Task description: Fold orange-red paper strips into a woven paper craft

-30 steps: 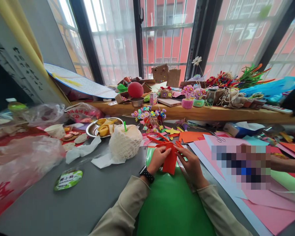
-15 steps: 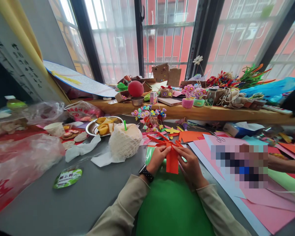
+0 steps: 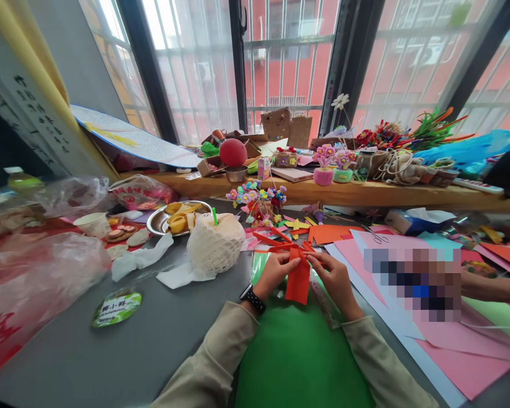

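Between my hands hangs an orange-red strip of paper [image 3: 298,279], held upright over a green sheet [image 3: 304,351]. My left hand [image 3: 276,275] pinches its upper left side, the thumb lying across the front. At the top right edge, the fingertips of my right hand [image 3: 332,277] are closed on the same strip. Several thin folded red paper strips [image 3: 276,243] lie just behind my fingers. A flat orange paper piece [image 3: 332,233] rests beyond my right hand.
A netted coconut [image 3: 217,245] with a green straw stands left of my hands, near a metal plate [image 3: 157,222] of peels. Pink sheets [image 3: 463,374] and scissors [image 3: 378,238] lie to the right. Another person's forearm [image 3: 493,289] reaches in. Pipe-cleaner flowers [image 3: 255,198] stand behind.
The paper strip has tilted slightly, its top now turned toward me. My right hand has shifted a little to the right, its fingers straighter. The view has moved slightly.
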